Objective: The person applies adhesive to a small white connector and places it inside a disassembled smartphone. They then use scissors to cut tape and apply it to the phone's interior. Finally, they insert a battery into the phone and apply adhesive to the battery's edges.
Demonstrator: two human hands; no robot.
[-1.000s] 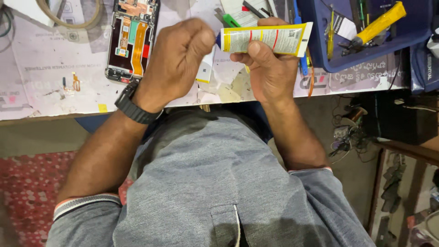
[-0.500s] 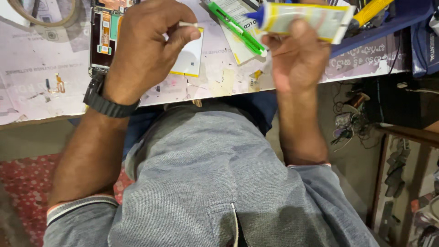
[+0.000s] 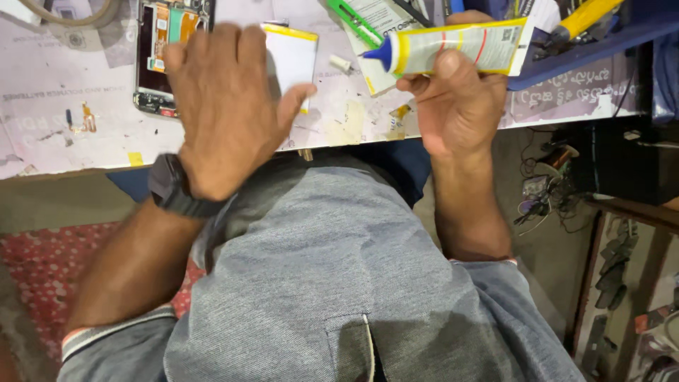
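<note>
On the paper-covered bench [image 3: 85, 141], left hand [image 3: 226, 106] lies flat; right hand [image 3: 456, 106] grips a soft glue tube [image 3: 460, 46].

The left hand [image 3: 230, 106] covers the lower right part of the opened black phone body [image 3: 159, 56] and the left side of the flat white battery pack with a yellow edge [image 3: 293, 60]; the phone's top is cut off by the upper picture edge; the green-handled tool [image 3: 353, 21] and the yellow-handled tool [image 3: 587, 14] near the bench's far edge run out of view likewise; the tan tape ring [image 3: 71, 14] at the far left corner shows only its lower arc; the small copper part [image 3: 88, 120] is too small to tell.
</note>
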